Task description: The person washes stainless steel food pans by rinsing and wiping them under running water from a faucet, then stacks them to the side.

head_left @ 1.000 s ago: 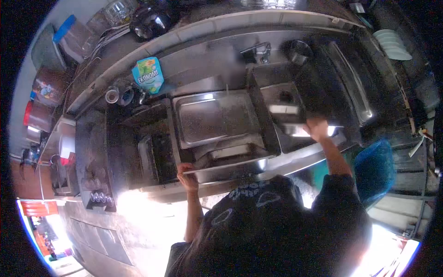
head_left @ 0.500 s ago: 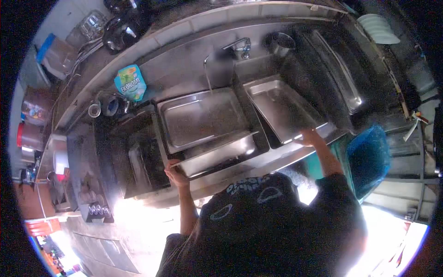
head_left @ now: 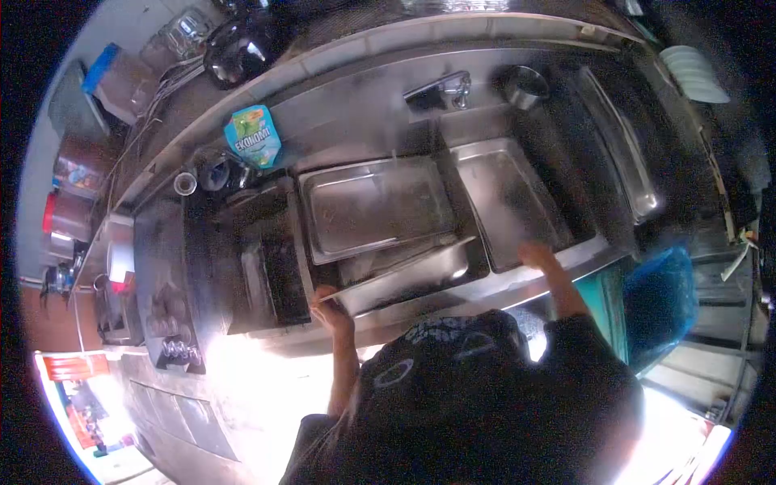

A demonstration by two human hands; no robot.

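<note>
My left hand (head_left: 327, 305) is closed on the corner of a deep metal pan (head_left: 408, 279), tilted at the front of the middle basin. Behind that pan lies a shallow metal tray (head_left: 376, 206) under the tap (head_left: 440, 89). At the right basin my right hand (head_left: 536, 257) is closed on the near edge of another metal tray (head_left: 509, 198), which slants across the basin. Its fingertips are blurred.
A blue and green pouch (head_left: 252, 136) stands on the back ledge beside small glasses (head_left: 185, 183). A round metal container (head_left: 524, 87) is at the back right. Stacked white plates (head_left: 693, 74) and a blue bag (head_left: 661, 303) are on the right.
The right-hand tray was lowered flatter over the right basin, and my right hand came to its near edge. My left hand stayed on the deep pan, which tilted up. The camera view also shifted.
</note>
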